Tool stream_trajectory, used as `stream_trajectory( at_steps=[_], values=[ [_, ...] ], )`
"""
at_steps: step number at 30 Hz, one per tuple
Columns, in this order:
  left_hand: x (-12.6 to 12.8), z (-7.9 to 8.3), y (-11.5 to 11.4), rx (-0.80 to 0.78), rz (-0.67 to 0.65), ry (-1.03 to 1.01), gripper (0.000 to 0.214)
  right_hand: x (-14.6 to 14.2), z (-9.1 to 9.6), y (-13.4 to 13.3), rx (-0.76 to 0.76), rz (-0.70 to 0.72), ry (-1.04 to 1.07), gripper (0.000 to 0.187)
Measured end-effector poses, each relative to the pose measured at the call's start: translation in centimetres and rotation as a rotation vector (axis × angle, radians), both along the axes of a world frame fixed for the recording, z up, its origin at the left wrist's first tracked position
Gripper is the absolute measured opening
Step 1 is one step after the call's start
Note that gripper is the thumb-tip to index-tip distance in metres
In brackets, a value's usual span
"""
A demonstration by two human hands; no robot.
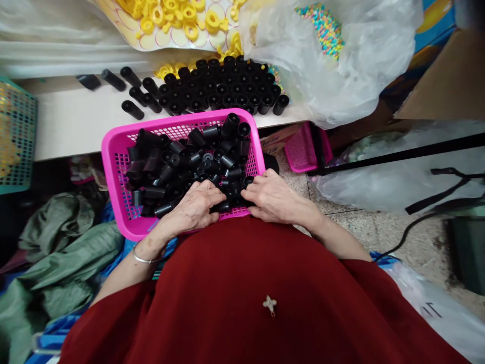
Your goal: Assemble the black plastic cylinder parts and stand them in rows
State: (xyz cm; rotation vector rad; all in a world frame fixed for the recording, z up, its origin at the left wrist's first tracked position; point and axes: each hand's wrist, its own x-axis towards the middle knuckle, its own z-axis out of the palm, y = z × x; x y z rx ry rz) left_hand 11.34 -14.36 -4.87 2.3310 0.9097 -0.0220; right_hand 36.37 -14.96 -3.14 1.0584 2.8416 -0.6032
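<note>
A pink plastic basket (113, 151) rests on my lap, filled with several loose black plastic tubes (189, 156). My left hand (195, 207) lies in the basket's near side, fingers curled down among the tubes. My right hand (271, 194) sits at the basket's near right corner, fingers bent and closed on black tubes. What exactly each hand grips is hidden under the fingers. A silver bangle (142, 259) circles my left wrist.
On the white shelf (68, 126) behind the basket stand several upright black tubes (223, 83), with a few lying loose to the left. Yellow rings (178, 15), a clear bag of coloured beads (326, 30), a teal basket (17, 136), a second pink basket (303, 149) and green cloth (56, 253) surround me.
</note>
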Motion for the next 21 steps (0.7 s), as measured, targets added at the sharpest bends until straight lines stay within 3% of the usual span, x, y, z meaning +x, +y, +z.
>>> stream_trajectory(
  at_steps=[8,14,17,21],
  values=[
    [-2.0,1.0,0.5,-0.145,0.487,-0.376,0.022,-1.0,-0.9,-0.8,0.112,0.044,-0.083,0.017],
    [-2.5,2.1,0.9,-0.271,0.938,-0.68,0.033,-1.1,-1.1,-0.3,0.059,0.074,0.012,0.016],
    [-2.9,2.8,1.5,-0.167,1.108,-0.783,0.036,-1.7,-1.6,0.8,-0.011,-0.017,0.179,0.013],
    [-3.4,3.2,2.1,-0.081,1.155,-0.812,0.038,-3.5,-2.4,3.3,-0.081,-0.211,0.44,0.007]
  ],
)
